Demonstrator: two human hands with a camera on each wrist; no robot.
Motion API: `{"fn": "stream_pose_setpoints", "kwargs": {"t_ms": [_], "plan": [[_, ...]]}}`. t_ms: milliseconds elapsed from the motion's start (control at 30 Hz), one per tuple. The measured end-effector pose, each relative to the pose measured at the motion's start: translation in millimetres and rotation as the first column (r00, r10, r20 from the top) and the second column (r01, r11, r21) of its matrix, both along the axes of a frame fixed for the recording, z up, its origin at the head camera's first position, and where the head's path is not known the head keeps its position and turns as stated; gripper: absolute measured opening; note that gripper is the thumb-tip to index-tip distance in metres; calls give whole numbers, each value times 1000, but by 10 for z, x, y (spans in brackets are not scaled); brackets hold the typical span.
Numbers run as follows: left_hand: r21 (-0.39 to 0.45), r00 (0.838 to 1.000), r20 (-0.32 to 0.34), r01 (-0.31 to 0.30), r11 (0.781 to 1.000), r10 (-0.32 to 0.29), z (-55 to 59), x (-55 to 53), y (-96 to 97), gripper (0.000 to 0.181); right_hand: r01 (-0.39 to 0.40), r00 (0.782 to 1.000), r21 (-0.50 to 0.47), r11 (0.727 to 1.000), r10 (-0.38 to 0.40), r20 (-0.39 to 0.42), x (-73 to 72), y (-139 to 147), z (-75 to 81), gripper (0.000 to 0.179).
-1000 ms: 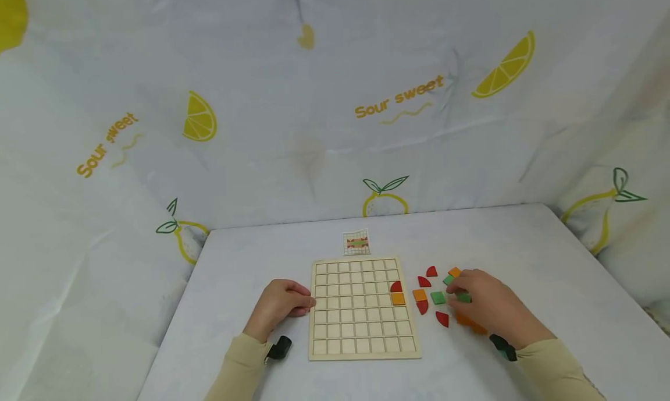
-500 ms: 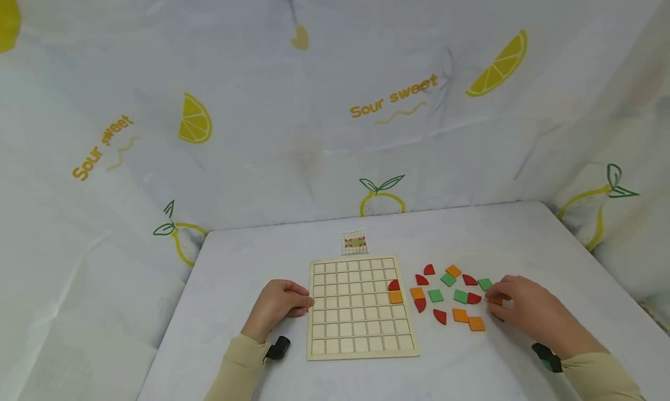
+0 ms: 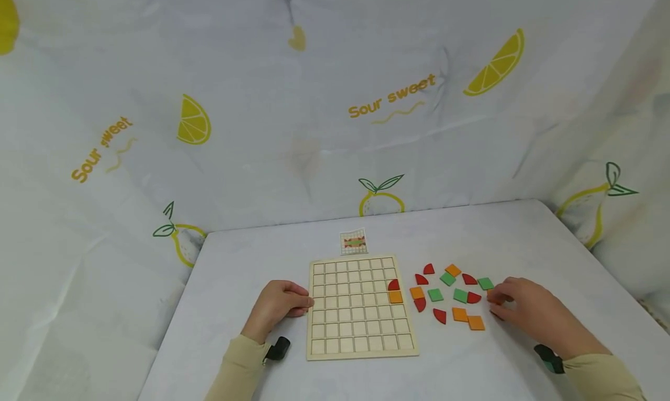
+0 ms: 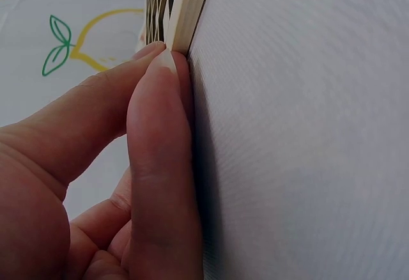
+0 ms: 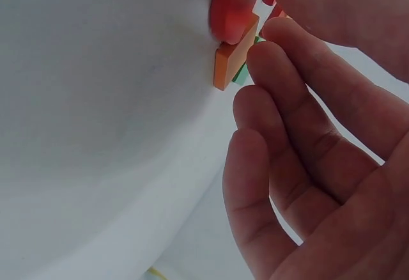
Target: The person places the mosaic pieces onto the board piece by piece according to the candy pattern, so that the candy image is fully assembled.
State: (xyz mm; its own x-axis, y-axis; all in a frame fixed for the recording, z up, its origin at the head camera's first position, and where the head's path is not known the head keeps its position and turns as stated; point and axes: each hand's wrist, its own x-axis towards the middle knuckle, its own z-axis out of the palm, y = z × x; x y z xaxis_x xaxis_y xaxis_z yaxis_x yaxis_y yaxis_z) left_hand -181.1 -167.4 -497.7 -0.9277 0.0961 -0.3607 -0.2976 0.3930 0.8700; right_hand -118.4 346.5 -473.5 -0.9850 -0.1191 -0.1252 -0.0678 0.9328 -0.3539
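My left hand point(image 3: 285, 299) is at the left edge of a pale wooden grid board point(image 3: 345, 354). Thumb and index finger pinch its rim point(image 4: 185, 11) in the left wrist view. Inside the board's right column lie a red quarter-circle tile point(image 3: 394, 285) and an orange square tile point(image 3: 396, 297). Out to the right, my right hand point(image 3: 531, 308) hovers low, fingers loosely bent and slightly spread, beside the scattered tiles. Just beyond its fingertips, the right wrist view has a red tile point(image 5: 236, 8) and an orange tile point(image 5: 235, 53). I see nothing held in it.
Between board and right hand lie several loose tiles: green squares such as this green tile point(image 3: 435, 295), orange squares including an orange tile point(image 3: 476, 323), and red quarter-circles like this red tile point(image 3: 439, 315). A small pattern card point(image 3: 353, 242) lies behind the board on the white-covered table point(image 3: 251, 247).
My right hand has moved right from over the tile group to its right side, uncovering several tiles, and has barely moved since. My left hand stays at the board's edge.
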Motion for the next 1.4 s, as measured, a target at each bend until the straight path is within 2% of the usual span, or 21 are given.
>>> {"fn": "stream_pose_setpoints", "kwargs": {"t_ms": [200, 333, 467, 700, 1400], "plan": [[0, 1000, -4, 6, 1000, -6, 8, 1, 5, 26, -22, 1000, 24, 999, 22, -21, -56, -51, 23, 15], [8, 1000, -3, 6, 1000, -6, 4, -4, 0, 26, -46, 996, 42, 998, 49, -69, -90, -95, 27, 15], [9, 1000, 0, 5, 1000, -5, -3, -5, -3, 26, -68, 993, 18, 998, 70, -98, -108, -136, 8, 16], [19, 1000, 1, 5, 1000, -5, -24, 0, 1, 27, -111, 991, 1, 994, 110, -77, -171, -181, -40, 19], [1, 1000, -1, 1, 1000, -1, -19, -9, -1, 27, -117, 992, 63, 991, 120, -48, -200, -137, -53, 22]]}}
